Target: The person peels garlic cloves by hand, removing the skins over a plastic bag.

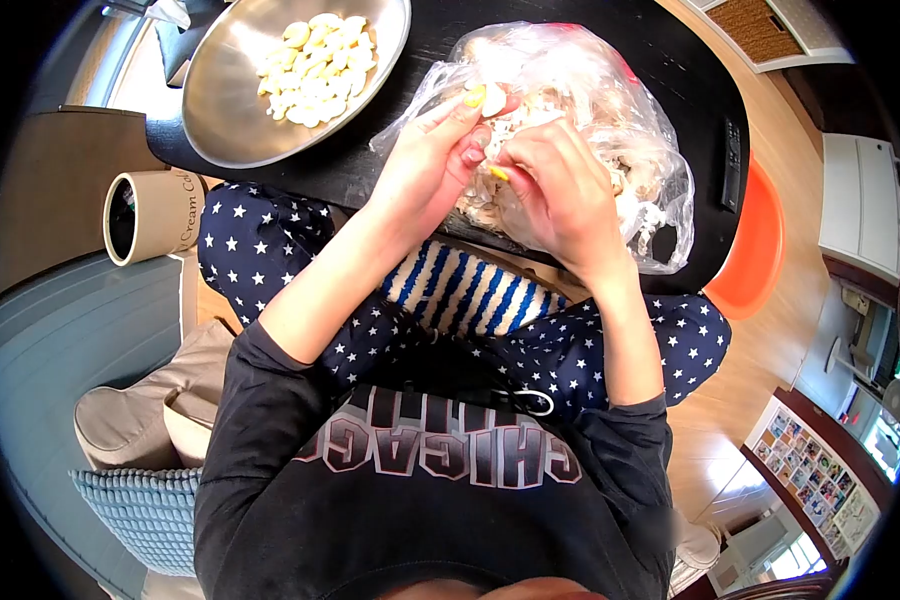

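A pale peeled garlic clove (494, 99) is pinched at the fingertips of my left hand (432, 155), over the near-left side of a clear plastic bag (660, 130). Just to the right, my right hand (562, 190) has its thumb and fingers pressed together, apart from the clove; whatever is between them is hidden. Papery garlic skins (545, 108) and unpeeled garlic fill the bag beneath both hands. At the upper left, a wide steel bowl (215, 100) holds a heap of peeled garlic cloves (320, 70).
Bowl and bag stand on a black table (425, 40). A dark remote-like object (732, 165) lies by its right edge, with an orange stool (755, 240) beyond. Left of my knee stands a beige bin (160, 215). A striped cloth (470, 290) lies between my legs.
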### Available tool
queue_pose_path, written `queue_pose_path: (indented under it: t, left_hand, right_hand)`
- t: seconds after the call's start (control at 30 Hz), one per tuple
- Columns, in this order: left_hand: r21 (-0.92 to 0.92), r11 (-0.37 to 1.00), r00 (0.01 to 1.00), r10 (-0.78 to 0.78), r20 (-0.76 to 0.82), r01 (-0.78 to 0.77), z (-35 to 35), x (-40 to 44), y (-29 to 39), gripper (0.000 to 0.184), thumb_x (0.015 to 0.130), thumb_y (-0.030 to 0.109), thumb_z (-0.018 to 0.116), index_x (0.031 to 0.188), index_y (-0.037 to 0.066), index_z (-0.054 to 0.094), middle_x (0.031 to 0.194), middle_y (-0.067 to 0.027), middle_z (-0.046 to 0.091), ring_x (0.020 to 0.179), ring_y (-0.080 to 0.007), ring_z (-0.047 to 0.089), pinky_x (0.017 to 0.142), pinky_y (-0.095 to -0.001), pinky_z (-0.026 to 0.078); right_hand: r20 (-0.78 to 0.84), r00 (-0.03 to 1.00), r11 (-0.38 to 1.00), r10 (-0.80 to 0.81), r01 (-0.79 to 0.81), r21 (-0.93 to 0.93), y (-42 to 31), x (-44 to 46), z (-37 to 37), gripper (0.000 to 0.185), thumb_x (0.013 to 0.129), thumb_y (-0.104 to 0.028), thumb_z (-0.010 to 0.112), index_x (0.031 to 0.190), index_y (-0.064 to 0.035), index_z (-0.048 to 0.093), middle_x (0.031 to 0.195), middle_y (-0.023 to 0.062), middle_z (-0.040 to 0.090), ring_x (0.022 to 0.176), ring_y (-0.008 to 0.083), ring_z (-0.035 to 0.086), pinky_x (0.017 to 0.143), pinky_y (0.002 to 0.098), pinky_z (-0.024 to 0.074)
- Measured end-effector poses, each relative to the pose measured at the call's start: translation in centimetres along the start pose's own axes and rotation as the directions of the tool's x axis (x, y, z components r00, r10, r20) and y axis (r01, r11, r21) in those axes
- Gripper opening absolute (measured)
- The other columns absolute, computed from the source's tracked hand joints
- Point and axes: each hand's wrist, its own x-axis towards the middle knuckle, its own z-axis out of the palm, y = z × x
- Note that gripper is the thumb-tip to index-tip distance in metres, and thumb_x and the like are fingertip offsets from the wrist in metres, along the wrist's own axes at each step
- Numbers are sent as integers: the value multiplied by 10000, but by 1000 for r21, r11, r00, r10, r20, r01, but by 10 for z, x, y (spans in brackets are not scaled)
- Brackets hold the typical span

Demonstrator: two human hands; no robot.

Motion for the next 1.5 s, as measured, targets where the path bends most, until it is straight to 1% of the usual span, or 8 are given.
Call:
queue_pose_path:
  t: [0.03,0.2,0.4,0.53,0.6,1.23,1.43,1.5]
  left_hand:
    - [-65,998,991,3,132,6,-5,1,2,266,932,118,450,1123,-52,521,960,-52,601,696,-33,485,630,-168,422]
    - [129,992,1000,6,28,-9,8,-3,2,289,941,118,413,1174,-47,459,1059,-114,599,665,-30,454,637,-151,420]
    - [211,977,998,-44,46,33,5,0,-3,278,937,110,434,1170,-40,432,1027,-124,601,676,-49,480,650,-165,440]
    - [284,959,996,-27,84,2,1,-2,-8,234,937,124,450,1115,-27,474,874,-75,593,672,-62,498,638,-170,436]
    - [309,951,993,-41,114,4,8,-5,-3,219,937,128,454,1093,-22,486,827,-58,580,667,-65,499,632,-169,431]
    - [441,894,967,-43,253,-76,8,-9,11,154,880,101,556,956,-24,606,718,-68,614,609,-84,555,601,-186,452]
    - [326,945,982,-87,167,28,4,-6,3,201,890,85,517,1037,-50,547,777,-115,640,635,-108,588,625,-189,469]
    - [284,957,987,-98,130,58,4,-5,-1,213,896,87,503,1057,-50,533,826,-121,641,671,-114,597,639,-193,473]
  right_hand:
    - [-32,998,998,50,-49,49,3,-1,1,206,711,-9,627,906,-34,564,867,80,577,787,248,584,648,318,499]
    - [-78,934,932,349,-337,133,15,-4,-10,130,791,-11,585,915,-3,548,851,134,594,765,305,597,662,346,485]
    - [186,816,835,547,-547,-59,28,-12,-19,113,826,-45,562,926,4,578,852,162,603,763,302,605,646,328,466]
    - [125,857,851,500,-513,111,20,-6,-21,128,815,-52,583,930,-1,607,864,121,610,769,212,606,652,270,453]
    - [59,856,710,514,-463,531,17,-5,-16,133,806,-47,597,931,-8,620,877,68,612,787,125,580,670,223,437]
    - [95,913,720,398,-375,584,12,0,-26,121,737,24,641,855,13,614,809,59,600,755,125,574,686,225,457]
    - [79,923,778,377,-362,514,12,1,-28,114,725,16,651,833,14,613,810,64,587,721,123,557,634,232,445]
    - [33,939,886,343,-335,320,9,4,-31,119,715,-5,663,822,-7,611,828,68,564,752,161,547,651,260,441]
